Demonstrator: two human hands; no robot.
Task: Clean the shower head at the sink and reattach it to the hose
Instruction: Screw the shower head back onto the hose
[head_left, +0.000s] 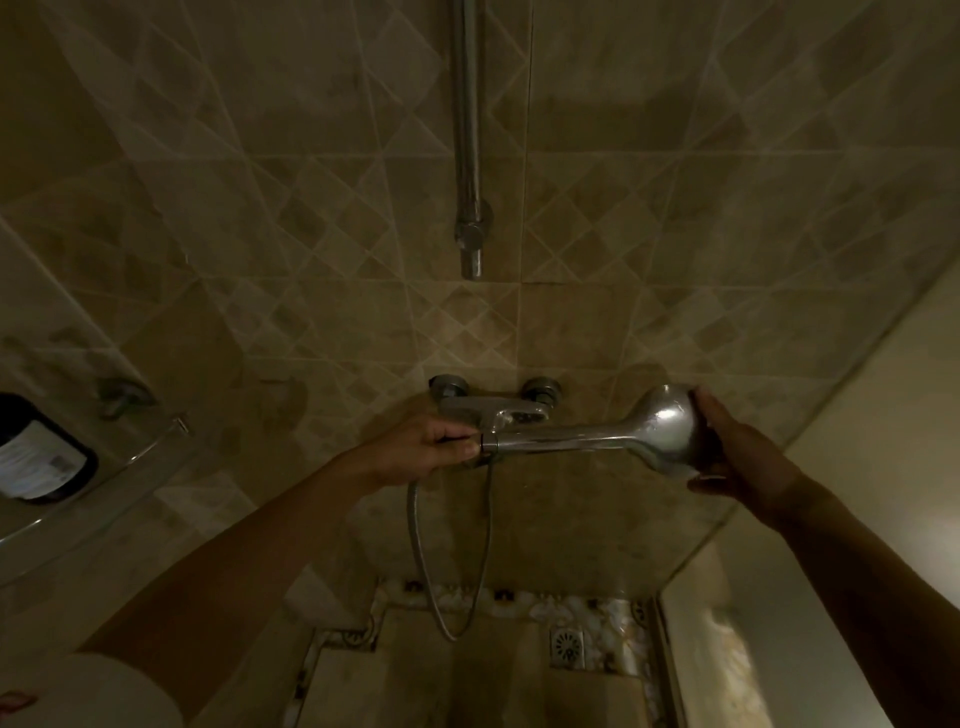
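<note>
We see the left hand (431, 447) pinching the hose (447, 571) nut, right hand (737, 447) cupping the shower head (660, 423).

Shower head (613, 434): chrome, round head on a long handle, held level, head to the right, handle end to the left.
Hose (452, 571): thin metal, hanging in a loop below the handle end.

Two bare forearms in view, no watch, rings or gloves visible. Left hand (434, 447) and right hand (735, 449) both ungloved. At lower left, a short pale sleeve (88, 691) covers the upper left arm; a small reddish marking shows at its edge. Dim light.
</note>
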